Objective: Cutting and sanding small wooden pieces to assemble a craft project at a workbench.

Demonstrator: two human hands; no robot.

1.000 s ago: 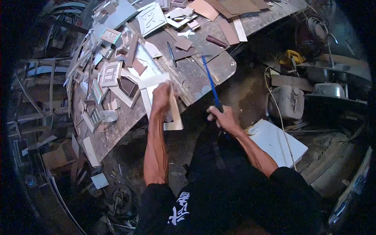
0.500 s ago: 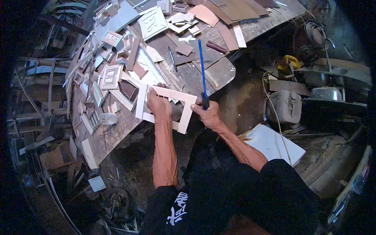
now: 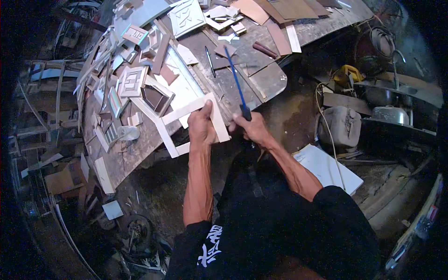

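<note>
My left hand (image 3: 201, 125) grips a pale rectangular wooden frame (image 3: 219, 120) by its right-hand side, the thumb lying along the top corner. The frame is tilted in front of the bench's near edge, and its lower side is partly behind my wrist. Closed round a black handle, my right hand (image 3: 255, 129) holds a tool with a long, thin blue shaft (image 3: 236, 79) that points away over the bench. Its kind is not plain from this angle. A small gap separates this hand from the frame. On the bench beyond lie a black pen (image 3: 210, 60) and a small brown wood square (image 3: 225, 49).
Wooden offcuts and small framed panels (image 3: 131, 81) crowd the left of the workbench (image 3: 135, 156). Brown sheets (image 3: 284, 10) lie at its far side. To the right stand a grey jerrycan (image 3: 339, 128), a white board (image 3: 326, 168), a hanging cable and a metal sink (image 3: 389, 114).
The frame has turned and tilted in my left hand, whose grip is now at its right-hand side. My right hand has come off the frame's edge, and the blue shaft leans further left.
</note>
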